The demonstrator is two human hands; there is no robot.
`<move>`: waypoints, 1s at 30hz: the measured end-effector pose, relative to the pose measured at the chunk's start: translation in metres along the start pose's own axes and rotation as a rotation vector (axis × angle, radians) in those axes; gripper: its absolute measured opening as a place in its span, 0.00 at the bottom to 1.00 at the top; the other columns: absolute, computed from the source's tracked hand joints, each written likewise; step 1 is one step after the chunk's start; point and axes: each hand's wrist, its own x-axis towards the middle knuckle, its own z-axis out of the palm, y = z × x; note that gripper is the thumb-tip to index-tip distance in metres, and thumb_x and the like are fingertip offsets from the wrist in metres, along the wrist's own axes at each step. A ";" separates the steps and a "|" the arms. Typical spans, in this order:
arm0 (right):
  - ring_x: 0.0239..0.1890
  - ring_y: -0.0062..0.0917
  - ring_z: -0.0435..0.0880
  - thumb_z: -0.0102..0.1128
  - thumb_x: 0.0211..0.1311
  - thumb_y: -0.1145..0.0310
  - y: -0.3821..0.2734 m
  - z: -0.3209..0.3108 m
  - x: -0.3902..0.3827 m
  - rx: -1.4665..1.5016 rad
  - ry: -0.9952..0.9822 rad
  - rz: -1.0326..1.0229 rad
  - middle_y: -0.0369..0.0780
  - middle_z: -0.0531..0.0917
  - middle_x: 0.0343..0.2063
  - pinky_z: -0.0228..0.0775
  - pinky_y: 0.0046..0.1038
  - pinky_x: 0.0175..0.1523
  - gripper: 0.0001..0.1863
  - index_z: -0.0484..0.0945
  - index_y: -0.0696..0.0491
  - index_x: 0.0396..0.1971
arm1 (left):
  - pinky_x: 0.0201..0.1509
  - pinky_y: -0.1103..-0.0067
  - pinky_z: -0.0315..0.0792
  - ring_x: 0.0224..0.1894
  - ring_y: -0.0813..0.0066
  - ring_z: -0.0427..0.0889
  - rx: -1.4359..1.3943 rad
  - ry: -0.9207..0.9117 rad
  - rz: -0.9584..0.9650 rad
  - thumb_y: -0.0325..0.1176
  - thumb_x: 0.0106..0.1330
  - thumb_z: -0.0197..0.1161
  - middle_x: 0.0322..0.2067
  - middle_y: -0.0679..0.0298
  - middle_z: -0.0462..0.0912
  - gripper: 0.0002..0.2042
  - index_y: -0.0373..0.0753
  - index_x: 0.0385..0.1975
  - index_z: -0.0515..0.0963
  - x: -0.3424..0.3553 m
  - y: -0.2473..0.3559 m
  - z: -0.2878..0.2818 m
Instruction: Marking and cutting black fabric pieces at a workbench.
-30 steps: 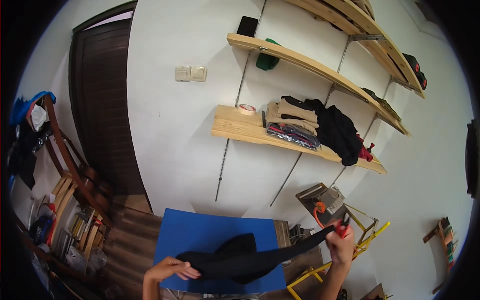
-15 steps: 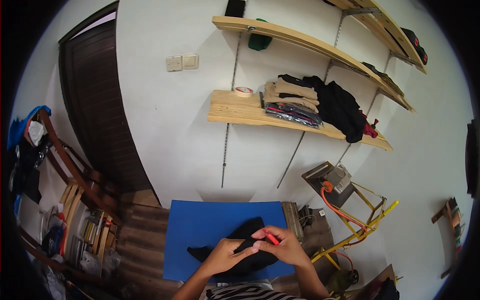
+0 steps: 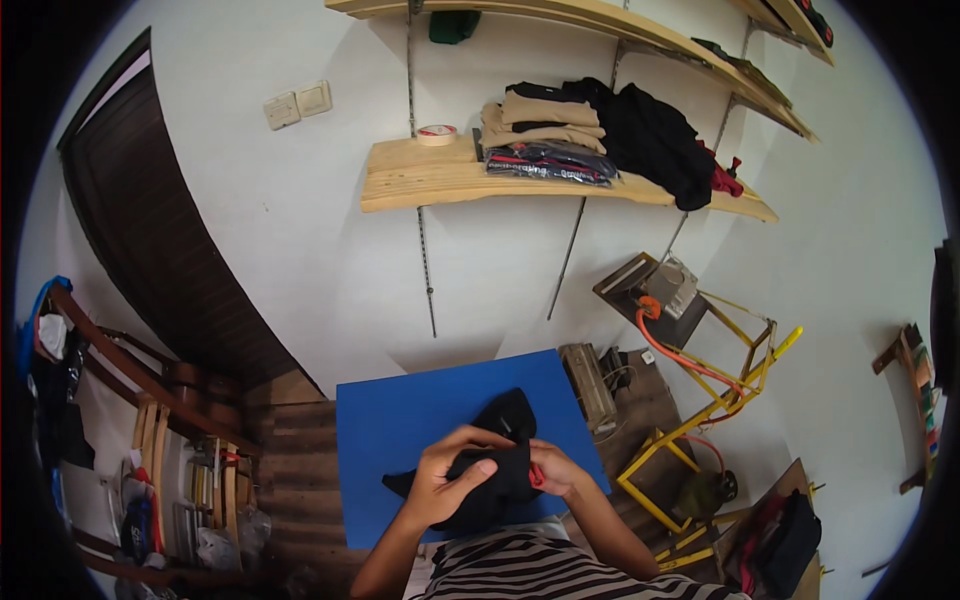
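A black garment [image 3: 500,420] lies bunched over a blue tabletop [image 3: 390,425] in front of me. My left hand [image 3: 450,470] grips a gathered part of it from the left, thumb on the cloth. My right hand [image 3: 555,470] is at the garment's right side, closed round a small red-handled tool [image 3: 535,475] that the cloth partly hides; its tip is out of sight. Below the table's near edge shows my striped shirt [image 3: 510,560].
Wooden shelves [image 3: 400,190] hold folded clothes [image 3: 545,130] and tape [image 3: 437,135]. A yellow metal-framed machine [image 3: 700,390] with orange hose stands right; a grey metal object [image 3: 590,390] lies beside the table. A dark door [image 3: 150,200] and cluttered rack [image 3: 90,380] are left.
The stretched-out garment is now bunched between my hands. My right hand, with the red tool, has come down and leftward; my left hand has risen and moved right. The view has shifted.
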 end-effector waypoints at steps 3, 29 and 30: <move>0.36 0.15 0.77 0.57 0.67 0.59 -0.014 0.009 -0.010 0.118 0.005 -0.081 0.33 0.80 0.36 0.70 0.18 0.42 0.16 0.77 0.55 0.46 | 0.38 0.83 0.65 0.33 0.79 0.71 0.107 0.265 -0.125 0.32 0.65 0.61 0.31 0.65 0.74 0.12 0.28 0.25 0.74 -0.014 -0.007 -0.009; 0.20 0.06 0.58 0.67 0.60 0.62 -0.041 0.056 -0.019 -0.386 0.317 -0.701 0.22 0.64 0.19 0.48 0.14 0.25 0.11 0.74 0.51 0.31 | 0.42 0.86 0.63 0.34 0.85 0.68 0.126 0.601 -0.159 0.34 0.71 0.56 0.32 0.69 0.75 0.10 0.33 0.33 0.75 -0.060 -0.034 -0.027; 0.20 0.06 0.58 0.67 0.60 0.62 -0.045 0.056 -0.022 -0.390 0.317 -0.705 0.22 0.64 0.19 0.48 0.14 0.25 0.11 0.74 0.51 0.31 | 0.43 0.84 0.62 0.35 0.83 0.69 0.083 0.560 -0.137 0.33 0.70 0.56 0.32 0.67 0.75 0.08 0.33 0.34 0.73 -0.053 -0.026 -0.024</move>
